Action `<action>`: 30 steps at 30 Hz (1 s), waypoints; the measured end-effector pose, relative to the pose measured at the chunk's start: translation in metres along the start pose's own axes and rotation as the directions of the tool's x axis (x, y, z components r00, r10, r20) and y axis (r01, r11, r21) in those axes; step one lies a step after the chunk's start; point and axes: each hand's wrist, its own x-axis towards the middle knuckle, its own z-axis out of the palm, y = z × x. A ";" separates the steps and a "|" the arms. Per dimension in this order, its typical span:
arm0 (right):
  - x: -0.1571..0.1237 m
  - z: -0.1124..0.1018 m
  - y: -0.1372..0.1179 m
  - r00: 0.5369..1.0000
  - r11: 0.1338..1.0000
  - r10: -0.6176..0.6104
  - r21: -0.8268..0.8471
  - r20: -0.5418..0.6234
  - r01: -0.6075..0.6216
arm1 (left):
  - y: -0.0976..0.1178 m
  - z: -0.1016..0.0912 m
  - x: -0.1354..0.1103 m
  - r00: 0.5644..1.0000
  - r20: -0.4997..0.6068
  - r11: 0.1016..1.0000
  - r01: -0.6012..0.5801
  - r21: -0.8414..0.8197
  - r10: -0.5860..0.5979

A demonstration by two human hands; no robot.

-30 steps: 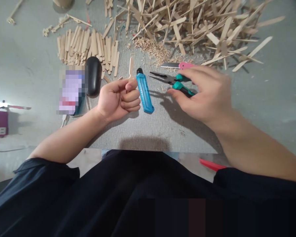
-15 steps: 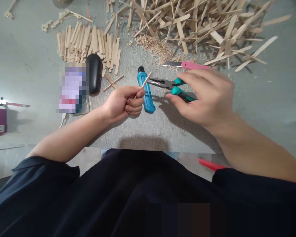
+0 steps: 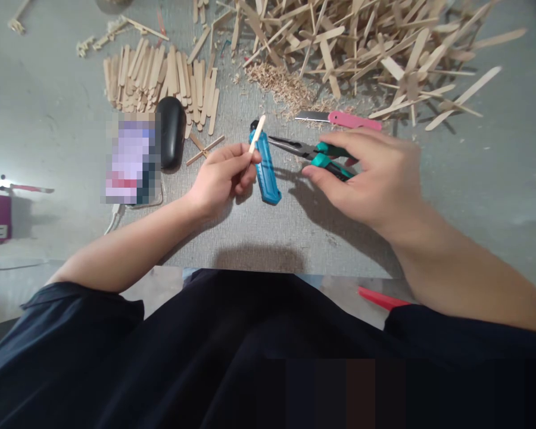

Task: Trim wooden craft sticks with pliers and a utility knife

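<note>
My left hand (image 3: 223, 179) pinches a short wooden stick (image 3: 257, 132) between thumb and fingers, its free end pointing up and to the right. Just behind the stick a blue utility knife (image 3: 266, 174) lies flat on the grey table. My right hand (image 3: 375, 179) grips teal-handled long-nose pliers (image 3: 315, 152), whose jaws point left toward the stick and stop a little short of it.
A pink utility knife (image 3: 339, 120) lies beyond the pliers. A big heap of wooden sticks (image 3: 366, 47) fills the back right, a neat batch of sticks (image 3: 161, 80) the back left. A black case (image 3: 170, 132), a crossed stick pair (image 3: 204, 149) and sawdust (image 3: 283, 89) lie nearby.
My left hand turned from palm-up to a pinch and moved right, so the stick now points up by the blue knife. My right hand with the pliers barely shifted.
</note>
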 end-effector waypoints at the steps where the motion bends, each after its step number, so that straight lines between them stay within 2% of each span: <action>1: 0.000 0.000 -0.002 1.000 0.999 0.019 0.029 0.012 -0.020 | -0.002 0.000 0.000 0.998 -0.017 0.996 -0.060 0.065 0.061; 5: -0.001 0.000 -0.006 0.997 0.985 0.073 0.156 0.020 -0.076 | -0.009 -0.001 -0.002 0.969 0.004 0.943 -0.241 0.229 0.247; 11: -0.004 0.001 -0.007 0.994 0.962 0.100 0.253 0.037 -0.106 | -0.013 -0.002 -0.006 0.942 0.049 0.910 -0.333 0.246 0.332; 20: -0.004 0.001 -0.007 0.995 0.951 0.091 0.294 0.043 -0.099 | -0.010 0.001 -0.009 0.930 0.041 0.890 -0.360 0.280 0.364; 30: 0.001 0.000 -0.001 0.990 0.959 0.051 0.270 0.129 -0.084 | -0.011 -0.002 -0.009 0.928 0.068 0.885 -0.370 0.284 0.366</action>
